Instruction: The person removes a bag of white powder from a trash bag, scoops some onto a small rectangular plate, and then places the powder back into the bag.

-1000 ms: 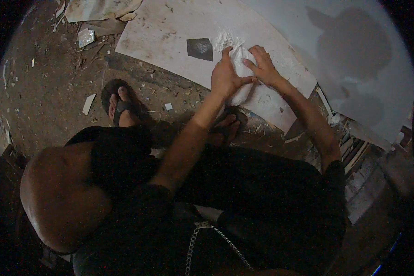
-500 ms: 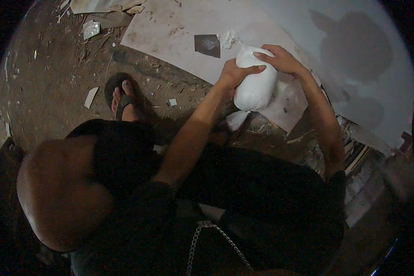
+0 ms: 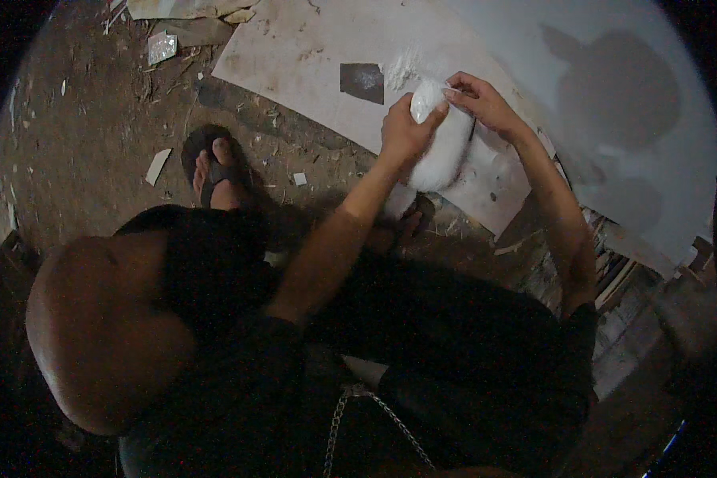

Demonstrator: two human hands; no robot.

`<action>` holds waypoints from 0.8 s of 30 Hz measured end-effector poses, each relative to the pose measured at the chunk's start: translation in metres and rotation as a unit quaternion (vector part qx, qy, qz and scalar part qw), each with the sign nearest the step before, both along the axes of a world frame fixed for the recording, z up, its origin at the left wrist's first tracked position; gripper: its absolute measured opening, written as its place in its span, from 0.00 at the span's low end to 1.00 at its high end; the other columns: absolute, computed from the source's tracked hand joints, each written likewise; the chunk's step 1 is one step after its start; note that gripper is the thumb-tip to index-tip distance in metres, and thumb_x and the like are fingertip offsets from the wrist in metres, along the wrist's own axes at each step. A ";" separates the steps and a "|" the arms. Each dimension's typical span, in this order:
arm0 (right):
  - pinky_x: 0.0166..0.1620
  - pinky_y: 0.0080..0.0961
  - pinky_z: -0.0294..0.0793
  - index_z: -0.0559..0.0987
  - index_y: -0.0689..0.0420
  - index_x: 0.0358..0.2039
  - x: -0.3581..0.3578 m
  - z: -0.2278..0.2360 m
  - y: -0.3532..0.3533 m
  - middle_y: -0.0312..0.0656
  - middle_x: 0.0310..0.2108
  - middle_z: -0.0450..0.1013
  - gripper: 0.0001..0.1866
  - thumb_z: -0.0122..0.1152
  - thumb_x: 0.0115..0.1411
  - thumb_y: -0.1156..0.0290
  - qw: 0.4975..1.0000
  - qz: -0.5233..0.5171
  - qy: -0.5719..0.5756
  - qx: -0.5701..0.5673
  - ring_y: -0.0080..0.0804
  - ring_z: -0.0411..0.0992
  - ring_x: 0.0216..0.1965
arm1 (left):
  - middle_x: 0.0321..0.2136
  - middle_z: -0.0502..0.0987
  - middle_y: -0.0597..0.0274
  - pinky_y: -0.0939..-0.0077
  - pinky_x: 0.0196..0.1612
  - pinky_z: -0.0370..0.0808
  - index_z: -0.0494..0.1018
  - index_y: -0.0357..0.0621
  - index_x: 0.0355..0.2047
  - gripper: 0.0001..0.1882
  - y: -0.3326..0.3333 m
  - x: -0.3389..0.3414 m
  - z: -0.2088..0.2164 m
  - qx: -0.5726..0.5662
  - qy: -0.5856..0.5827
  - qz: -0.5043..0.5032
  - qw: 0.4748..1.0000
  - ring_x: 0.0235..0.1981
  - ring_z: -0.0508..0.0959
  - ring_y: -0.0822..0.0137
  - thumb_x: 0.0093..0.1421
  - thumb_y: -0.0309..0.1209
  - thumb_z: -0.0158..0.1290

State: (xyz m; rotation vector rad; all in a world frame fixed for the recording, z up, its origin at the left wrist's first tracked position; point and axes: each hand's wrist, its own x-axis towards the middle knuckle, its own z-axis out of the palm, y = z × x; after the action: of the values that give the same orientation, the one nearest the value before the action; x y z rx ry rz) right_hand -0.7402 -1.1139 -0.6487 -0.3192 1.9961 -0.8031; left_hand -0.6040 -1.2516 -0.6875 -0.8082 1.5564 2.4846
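A plump clear plastic bag of white powder [image 3: 440, 161] hangs between my hands above a pale board. My left hand [image 3: 407, 131] is closed around its upper left side, with the thumb across the front. At the bag's top right, my right hand [image 3: 481, 102] pinches the plastic edge between thumb and fingers. The exact grip of those fingertips is hard to make out. The upper part of the bag looks narrower and shiny, and its lower end is rounded.
Loose white powder [image 3: 405, 67] lies on the pale board [image 3: 295, 48] beside a dark square patch [image 3: 362, 83]. My sandaled foot [image 3: 217, 171] rests on the littered dirt floor. A grey panel [image 3: 613, 95] stands at the right, near scrap strips [image 3: 616, 275].
My left hand has shifted up and tightened around the bag's upper part. My right hand has moved off the bag's front to its top edge. The bag has tilted slightly.
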 end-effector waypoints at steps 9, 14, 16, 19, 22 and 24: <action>0.49 0.30 0.69 0.75 0.56 0.46 0.013 0.066 -0.025 0.38 0.38 0.74 0.21 0.66 0.53 0.63 0.952 0.069 0.287 -0.086 0.32 0.72 0.41 | 0.31 0.79 0.48 0.55 0.36 0.75 0.72 0.44 0.49 0.26 -0.013 0.002 0.041 -0.370 -0.033 -0.089 0.924 0.34 0.80 0.46 0.55 0.46 0.57; 0.47 0.35 0.69 0.77 0.56 0.41 0.016 0.080 -0.036 0.42 0.36 0.75 0.18 0.64 0.54 0.59 0.933 0.154 0.326 -0.007 0.38 0.73 0.39 | 0.35 0.78 0.49 0.55 0.36 0.75 0.70 0.43 0.51 0.26 -0.007 0.001 0.035 -0.416 0.016 -0.080 0.906 0.34 0.79 0.47 0.56 0.42 0.56; 0.45 0.37 0.68 0.77 0.56 0.38 0.018 0.082 -0.038 0.43 0.35 0.75 0.16 0.59 0.57 0.56 0.899 0.199 0.387 0.044 0.41 0.73 0.37 | 0.37 0.78 0.50 0.55 0.36 0.75 0.70 0.43 0.52 0.26 -0.004 0.003 0.034 -0.419 0.033 -0.075 0.904 0.35 0.79 0.47 0.56 0.41 0.56; 0.46 0.38 0.66 0.77 0.56 0.38 0.013 0.076 -0.034 0.43 0.35 0.75 0.16 0.53 0.60 0.57 0.888 0.223 0.401 0.042 0.42 0.74 0.37 | 0.40 0.78 0.50 0.57 0.38 0.75 0.69 0.45 0.55 0.28 -0.003 0.003 0.037 -0.441 0.021 -0.101 0.892 0.37 0.80 0.49 0.56 0.43 0.55; 0.47 0.38 0.66 0.76 0.55 0.39 0.009 0.070 -0.026 0.43 0.34 0.75 0.15 0.53 0.60 0.58 0.882 0.246 0.400 0.044 0.42 0.74 0.38 | 0.44 0.77 0.50 0.58 0.39 0.76 0.69 0.42 0.55 0.29 0.000 0.003 0.038 -0.448 0.055 -0.109 0.885 0.38 0.79 0.49 0.56 0.43 0.55; 0.47 0.38 0.66 0.76 0.55 0.40 0.012 0.079 -0.031 0.44 0.35 0.75 0.15 0.52 0.60 0.58 0.888 0.250 0.382 0.066 0.42 0.74 0.39 | 0.45 0.77 0.50 0.59 0.40 0.77 0.70 0.42 0.54 0.28 -0.001 0.003 0.037 -0.460 0.084 -0.061 0.882 0.39 0.80 0.49 0.58 0.44 0.53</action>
State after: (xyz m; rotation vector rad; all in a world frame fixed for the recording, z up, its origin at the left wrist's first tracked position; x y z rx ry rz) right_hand -0.7285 -1.1445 -0.5700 -1.1581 2.4909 -0.1998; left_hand -0.6010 -1.2523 -0.6508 -0.5181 2.7866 1.6561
